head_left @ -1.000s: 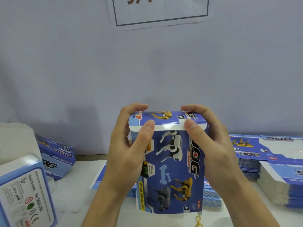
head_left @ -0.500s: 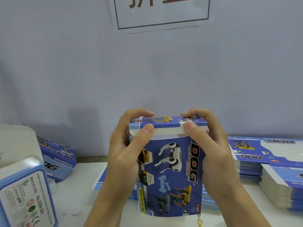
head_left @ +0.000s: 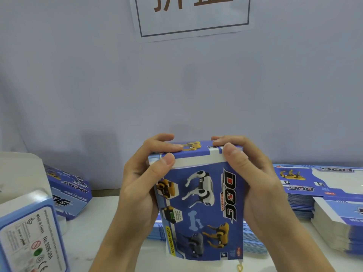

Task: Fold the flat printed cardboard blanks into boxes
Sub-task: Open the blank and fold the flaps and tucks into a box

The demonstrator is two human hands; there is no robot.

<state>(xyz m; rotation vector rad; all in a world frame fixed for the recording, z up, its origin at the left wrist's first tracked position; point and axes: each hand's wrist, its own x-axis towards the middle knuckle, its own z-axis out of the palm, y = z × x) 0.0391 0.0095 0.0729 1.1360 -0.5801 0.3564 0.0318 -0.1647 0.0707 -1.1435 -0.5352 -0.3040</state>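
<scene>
Box (head_left: 200, 209) is held upright above the worktop (head_left: 94, 232), centre of view, printed dog panel facing the camera. Left hand (head_left: 141, 185) grasps the box's left side, thumb on the front top corner, fingers curled over the top flap (head_left: 196, 151). Right hand (head_left: 253, 185) grasps the right side the same way, thumb at the front top edge, fingers over the flap from behind.

Flap lies nearly flat across the top; a white strip shows just under its front edge (probably the tuck tab not fully seated, though I cannot tell for sure).

Step in hand, as I judge it: closing the top flap. To do it well:
- press with both thumbs evenly so the tab slides in straight, not skewed;
- keep the side walls square with the palms, or the opening will bow and the tab will catch;
- run the fingers along the fold line to crease it sharply;
- avoid squeezing the front panel, thin card dents easily.

Surroundings: stack of flat blanks (head_left: 318, 185) on the worktop at right, another stack (head_left: 255, 242) behind the box, finished boxes (head_left: 68, 191) at left. Bottom end of the held box is not clearly visible.
</scene>
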